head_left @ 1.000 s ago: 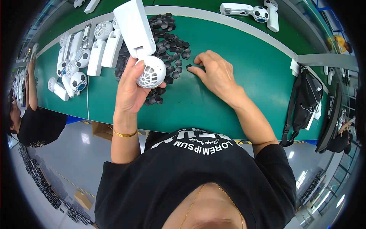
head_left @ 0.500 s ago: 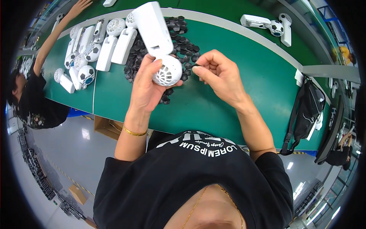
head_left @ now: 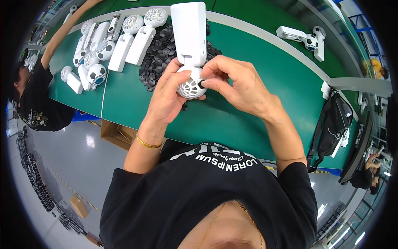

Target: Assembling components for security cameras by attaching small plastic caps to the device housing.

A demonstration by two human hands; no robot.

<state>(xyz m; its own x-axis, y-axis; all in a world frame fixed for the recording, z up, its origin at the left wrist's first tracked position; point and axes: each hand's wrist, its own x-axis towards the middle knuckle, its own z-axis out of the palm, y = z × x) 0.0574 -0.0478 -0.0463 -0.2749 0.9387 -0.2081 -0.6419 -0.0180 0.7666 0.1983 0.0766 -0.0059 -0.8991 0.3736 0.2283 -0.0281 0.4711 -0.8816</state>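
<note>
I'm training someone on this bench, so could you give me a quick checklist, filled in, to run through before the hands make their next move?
1. Left hand supports the white device near its ball end: ok.
2. Ball end's latticed face uncovered, at least in part: ok.
3. Right hand pinches a black piece: ok.
4. Black piece lined up and seated in an opening: cannot tell; the right hand hides most of it.
5. Loose black pieces near at hand: ok, heaped on the table just beyond the left hand.
6. Black bag out of the way: ok, off to the right.
</note>
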